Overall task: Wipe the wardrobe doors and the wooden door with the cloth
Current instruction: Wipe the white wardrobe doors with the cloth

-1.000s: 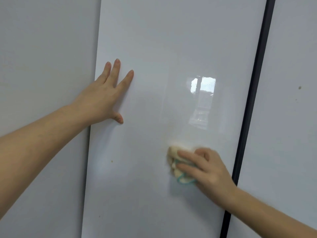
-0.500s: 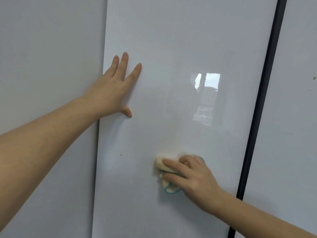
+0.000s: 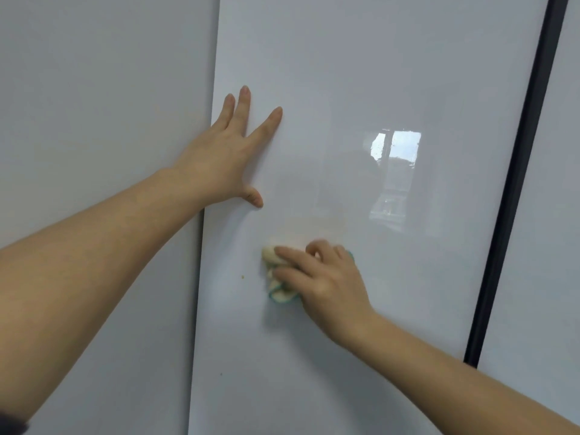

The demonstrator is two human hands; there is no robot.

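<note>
A glossy white wardrobe door (image 3: 361,73) fills the middle of the view. My right hand (image 3: 323,281) presses a crumpled cream cloth with a teal edge (image 3: 276,277) flat against the door, low and centre. My left hand (image 3: 226,155) lies flat on the same door near its left edge, fingers spread, holding nothing. A small yellowish speck (image 3: 242,276) sits on the door just left of the cloth. A second, fainter speck (image 3: 221,374) is lower down. No wooden door is in view.
Another white panel (image 3: 94,105) stands to the left, slightly behind the middle door's edge. A black vertical strip (image 3: 514,183) separates the middle door from a third white panel (image 3: 552,215) on the right. A window reflection (image 3: 395,152) shines on the door.
My right hand has slid the cloth leftward across the door, toward the yellowish speck. My left hand has kept its place on the door.
</note>
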